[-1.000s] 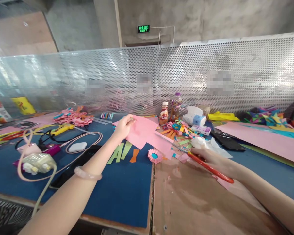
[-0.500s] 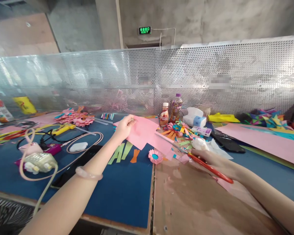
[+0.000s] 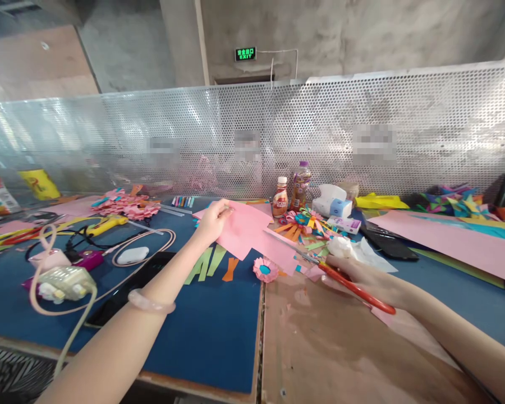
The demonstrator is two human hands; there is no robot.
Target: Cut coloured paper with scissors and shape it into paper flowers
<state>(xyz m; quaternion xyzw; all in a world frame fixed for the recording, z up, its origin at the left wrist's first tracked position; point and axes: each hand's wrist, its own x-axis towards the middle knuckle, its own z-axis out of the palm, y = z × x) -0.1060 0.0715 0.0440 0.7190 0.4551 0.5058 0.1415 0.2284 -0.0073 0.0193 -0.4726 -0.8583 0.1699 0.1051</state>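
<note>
**While one hand steadies, the other cuts**

While our left hand point(image 3: 212, 220) pinches the far corner of the pink paper sheet point(image 3: 252, 233), lifting it off the blue worktop point(image 3: 202, 331), our right hand point(image 3: 362, 275) closes around the red-handled scissors point(image 3: 340, 278). Held taut, the sheet feeds the blades. The scissors' long axis runs from lower right to upper left, tips pointing into the sheet's right edge.

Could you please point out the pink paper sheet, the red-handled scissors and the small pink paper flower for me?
pink paper sheet point(image 3: 246, 230): head view, on the middle of the sheet.
red-handled scissors point(image 3: 353, 289): head view, on the red handle.
small pink paper flower point(image 3: 265, 269): head view, on its blue centre.
</note>
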